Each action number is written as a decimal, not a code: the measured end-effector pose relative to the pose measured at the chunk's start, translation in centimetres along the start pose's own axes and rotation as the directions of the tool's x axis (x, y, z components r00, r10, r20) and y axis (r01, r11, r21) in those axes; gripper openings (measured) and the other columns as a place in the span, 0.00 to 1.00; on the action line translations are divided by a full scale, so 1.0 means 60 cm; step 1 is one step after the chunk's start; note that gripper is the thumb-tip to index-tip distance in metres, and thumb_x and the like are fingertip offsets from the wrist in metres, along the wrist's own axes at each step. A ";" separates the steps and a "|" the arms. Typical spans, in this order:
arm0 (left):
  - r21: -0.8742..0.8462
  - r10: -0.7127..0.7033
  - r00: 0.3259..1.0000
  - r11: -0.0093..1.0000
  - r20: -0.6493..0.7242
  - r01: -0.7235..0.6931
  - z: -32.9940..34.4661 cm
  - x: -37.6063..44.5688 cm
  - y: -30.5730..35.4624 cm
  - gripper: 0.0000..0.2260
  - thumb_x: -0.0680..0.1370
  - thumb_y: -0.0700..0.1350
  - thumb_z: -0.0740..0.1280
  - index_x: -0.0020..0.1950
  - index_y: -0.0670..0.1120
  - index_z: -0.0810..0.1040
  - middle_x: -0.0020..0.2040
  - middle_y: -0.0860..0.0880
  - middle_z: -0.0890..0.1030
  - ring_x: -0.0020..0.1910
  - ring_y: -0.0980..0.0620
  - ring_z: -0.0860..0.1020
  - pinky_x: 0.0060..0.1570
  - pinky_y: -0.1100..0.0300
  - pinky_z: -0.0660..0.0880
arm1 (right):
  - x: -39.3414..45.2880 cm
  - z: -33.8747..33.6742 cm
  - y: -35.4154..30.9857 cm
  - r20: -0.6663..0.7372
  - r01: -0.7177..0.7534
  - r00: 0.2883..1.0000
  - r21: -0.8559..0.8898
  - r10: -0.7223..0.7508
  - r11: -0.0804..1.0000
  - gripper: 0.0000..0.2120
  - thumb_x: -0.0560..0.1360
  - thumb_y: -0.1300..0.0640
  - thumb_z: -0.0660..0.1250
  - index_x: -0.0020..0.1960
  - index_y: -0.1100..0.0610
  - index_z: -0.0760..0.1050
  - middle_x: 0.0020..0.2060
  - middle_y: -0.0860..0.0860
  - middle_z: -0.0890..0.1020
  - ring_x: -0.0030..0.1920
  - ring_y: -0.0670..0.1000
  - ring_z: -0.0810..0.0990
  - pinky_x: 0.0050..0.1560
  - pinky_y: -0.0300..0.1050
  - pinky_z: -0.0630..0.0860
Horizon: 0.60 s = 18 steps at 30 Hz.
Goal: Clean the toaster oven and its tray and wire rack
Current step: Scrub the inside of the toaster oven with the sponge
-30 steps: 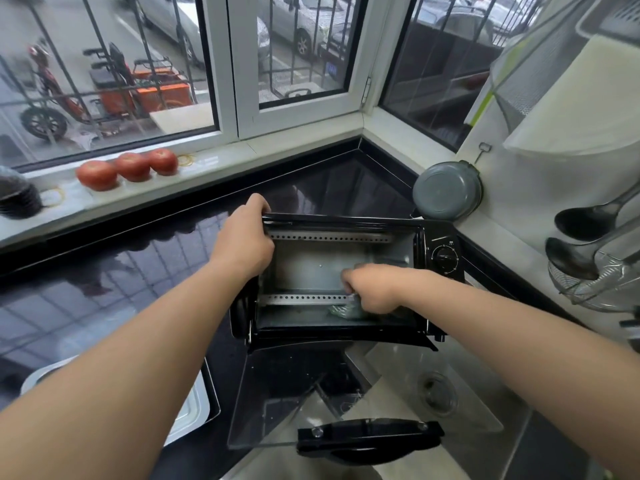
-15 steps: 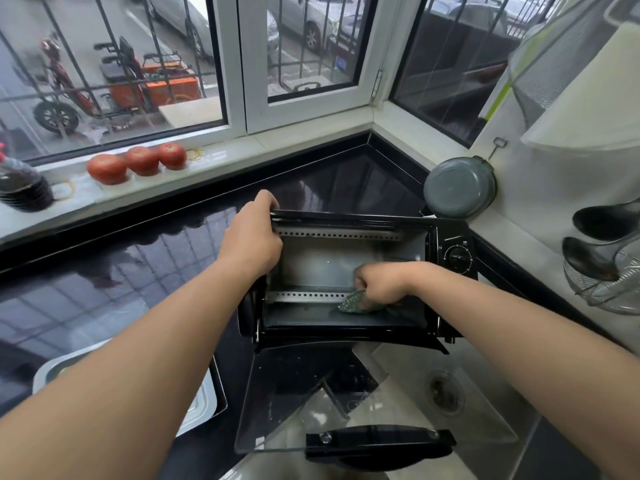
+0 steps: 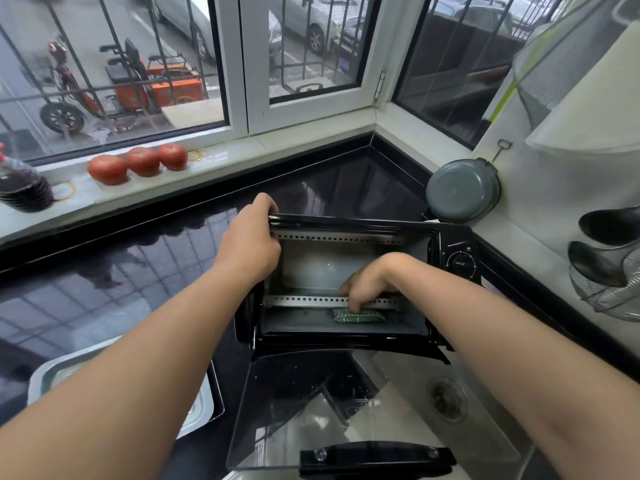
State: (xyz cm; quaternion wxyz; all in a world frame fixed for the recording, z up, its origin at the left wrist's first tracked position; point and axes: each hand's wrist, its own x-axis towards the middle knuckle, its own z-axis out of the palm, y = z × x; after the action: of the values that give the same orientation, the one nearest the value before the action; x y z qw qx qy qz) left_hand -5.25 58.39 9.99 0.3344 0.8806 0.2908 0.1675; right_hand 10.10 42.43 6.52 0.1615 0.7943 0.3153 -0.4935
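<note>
Head view: small black toaster oven (image 3: 349,282) on glossy black countertop (image 3: 138,271), glass door (image 3: 346,410) dropped open over steel sink (image 3: 446,400). Green scouring pad (image 3: 356,315) now further forward on cavity floor than half a second ago, so floor scrub well underway. Right hand (image 3: 367,285) presses pad with curled fingertips; left hand (image 3: 251,244) grips oven's top-left edge. Count: one oven, one pad, one metal tray (image 3: 197,410) left of oven, three red tomatoes (image 3: 142,161) on sill. Wire rack not visible.
</note>
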 end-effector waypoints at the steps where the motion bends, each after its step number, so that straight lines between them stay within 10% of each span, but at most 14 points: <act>1: -0.003 0.003 1.000 1.000 -0.003 -0.003 0.001 0.000 0.000 0.15 0.76 0.33 0.62 0.56 0.51 0.70 0.50 0.48 0.76 0.48 0.44 0.73 0.43 0.53 0.67 | -0.001 -0.001 -0.006 -0.004 0.020 1.000 -0.071 -0.020 0.997 0.26 0.78 0.53 0.65 0.74 0.58 0.68 0.70 0.54 0.72 0.69 0.59 0.72 0.60 0.50 0.70; 7: -0.010 0.001 1.000 1.000 -0.010 -0.001 0.002 -0.002 -0.001 0.15 0.76 0.32 0.62 0.56 0.51 0.70 0.49 0.49 0.76 0.47 0.46 0.74 0.42 0.52 0.69 | 0.005 0.001 -0.025 -0.086 0.158 0.982 -0.117 -0.168 0.981 0.24 0.79 0.53 0.68 0.73 0.53 0.69 0.62 0.50 0.76 0.59 0.54 0.75 0.63 0.50 0.73; 13: -0.009 -0.013 1.000 1.000 0.002 0.013 0.000 0.006 0.002 0.16 0.76 0.32 0.62 0.55 0.51 0.69 0.46 0.52 0.74 0.44 0.48 0.73 0.35 0.56 0.65 | 0.002 0.000 -0.003 -0.046 -0.066 0.998 -0.519 0.049 0.852 0.14 0.78 0.64 0.60 0.62 0.64 0.75 0.47 0.55 0.77 0.36 0.52 0.74 0.37 0.46 0.72; 18: 0.003 -0.017 1.000 1.000 -0.005 0.017 0.000 0.000 0.004 0.17 0.75 0.32 0.62 0.56 0.52 0.69 0.51 0.48 0.76 0.48 0.44 0.74 0.43 0.52 0.68 | 0.017 -0.009 -0.021 -0.025 -0.006 1.000 -0.520 -0.008 0.854 0.21 0.76 0.62 0.65 0.68 0.63 0.72 0.59 0.57 0.77 0.50 0.56 0.77 0.45 0.47 0.74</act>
State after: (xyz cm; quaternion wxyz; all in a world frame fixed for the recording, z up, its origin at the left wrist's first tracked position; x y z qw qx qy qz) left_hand -5.15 58.26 10.17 0.3337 0.8783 0.2993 0.1665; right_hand 9.95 43.99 5.94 0.3657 0.7274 0.4392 -0.3798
